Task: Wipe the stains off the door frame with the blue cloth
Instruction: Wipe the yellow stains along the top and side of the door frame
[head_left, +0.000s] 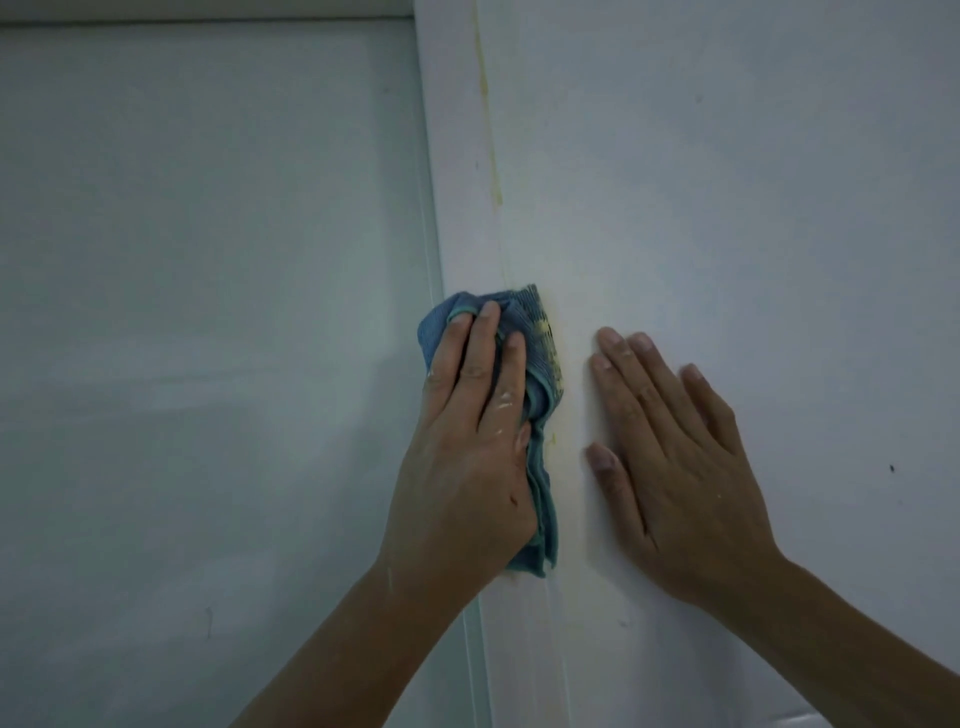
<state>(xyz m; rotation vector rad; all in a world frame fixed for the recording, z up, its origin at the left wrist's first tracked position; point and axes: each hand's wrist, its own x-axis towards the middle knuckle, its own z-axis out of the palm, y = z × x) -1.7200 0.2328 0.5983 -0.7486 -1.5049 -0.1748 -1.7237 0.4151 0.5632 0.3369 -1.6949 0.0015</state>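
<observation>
One head-worn wide-angle camera looks straight at the white door frame (462, 208) from close range, and the frame runs slightly slanted from 12 o'clock to 6 o'clock. The forearms enter at 7 and 4 o'clock. The left hand (467, 467), gripping the blue cloth (530, 312), and the right hand (680, 467) lie just below centre.

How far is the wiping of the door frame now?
Below the blue cloth the door frame looks mostly clean. The left hand holds the cloth against the frame; the right hand rests flat beside it. The yellow streak above remains to wipe.
</observation>
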